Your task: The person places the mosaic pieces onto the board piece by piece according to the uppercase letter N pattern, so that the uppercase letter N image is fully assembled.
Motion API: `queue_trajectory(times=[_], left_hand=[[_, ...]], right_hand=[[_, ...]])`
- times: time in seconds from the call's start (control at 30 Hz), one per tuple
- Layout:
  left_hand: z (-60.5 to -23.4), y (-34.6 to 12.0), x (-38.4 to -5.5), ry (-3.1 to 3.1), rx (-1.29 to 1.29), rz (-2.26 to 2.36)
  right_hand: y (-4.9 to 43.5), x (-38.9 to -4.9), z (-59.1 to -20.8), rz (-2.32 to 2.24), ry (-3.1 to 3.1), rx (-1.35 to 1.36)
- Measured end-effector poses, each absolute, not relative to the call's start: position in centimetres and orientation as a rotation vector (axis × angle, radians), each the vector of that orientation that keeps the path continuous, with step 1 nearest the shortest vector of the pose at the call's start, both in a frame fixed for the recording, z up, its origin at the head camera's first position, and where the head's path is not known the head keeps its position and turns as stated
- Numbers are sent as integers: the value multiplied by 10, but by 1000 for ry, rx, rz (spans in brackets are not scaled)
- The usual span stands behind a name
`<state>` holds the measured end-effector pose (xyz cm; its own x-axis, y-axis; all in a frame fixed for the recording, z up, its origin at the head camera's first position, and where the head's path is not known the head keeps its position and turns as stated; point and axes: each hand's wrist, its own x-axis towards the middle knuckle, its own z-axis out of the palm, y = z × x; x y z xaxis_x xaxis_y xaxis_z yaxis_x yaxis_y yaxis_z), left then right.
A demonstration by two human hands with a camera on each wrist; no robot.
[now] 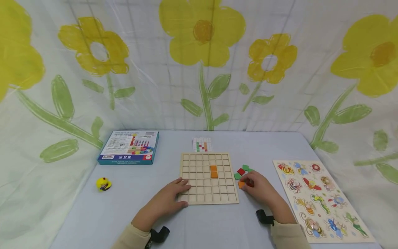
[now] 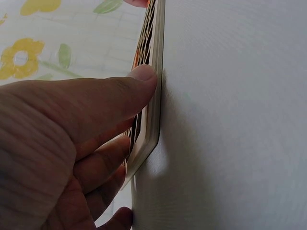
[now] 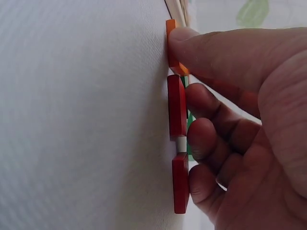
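Left hand [image 1: 170, 197] spread on gridded wooden board [image 1: 206, 188]; right hand [image 1: 260, 187] pinches square orange tile [image 1: 241, 185].

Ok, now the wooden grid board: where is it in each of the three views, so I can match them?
Head: the wooden grid board lies just below centre, with the left hand on its left side.
Left wrist: edge-on, running down from the top near the middle.
Right wrist: apparently the pale sliver at the top, above the orange tile.
Shared landmark: the flower-printed backdrop; the right wrist view shows just a green leaf of its print.
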<state>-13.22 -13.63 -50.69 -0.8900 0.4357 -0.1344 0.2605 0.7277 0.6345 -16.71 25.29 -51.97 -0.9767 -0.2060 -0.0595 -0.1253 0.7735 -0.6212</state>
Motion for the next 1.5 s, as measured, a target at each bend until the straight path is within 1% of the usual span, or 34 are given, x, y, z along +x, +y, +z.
queue_trajectory(times=[0.47, 0.67, 0.83, 1.0, 1.2, 1.5], left_hand=[[-507, -137, -132, 2671, 568, 915], [-506, -137, -132, 2655, 570, 926], [-505, -137, -132, 2658, 557, 926], [-506, -137, -131, 2656, 562, 937], [-505, -137, -131, 2662, 573, 929], [-506, -137, -131, 2671, 578, 914]], right_hand=[[248, -162, -513, -1104, 2806, -153], [226, -166, -504, -1299, 2786, -85], [202, -178, -501, -1372, 2736, -147], [180, -188, -503, -1387, 2706, -219], [164, -196, -511, -1309, 2696, -232], [157, -190, -512, -1209, 2702, -191]])
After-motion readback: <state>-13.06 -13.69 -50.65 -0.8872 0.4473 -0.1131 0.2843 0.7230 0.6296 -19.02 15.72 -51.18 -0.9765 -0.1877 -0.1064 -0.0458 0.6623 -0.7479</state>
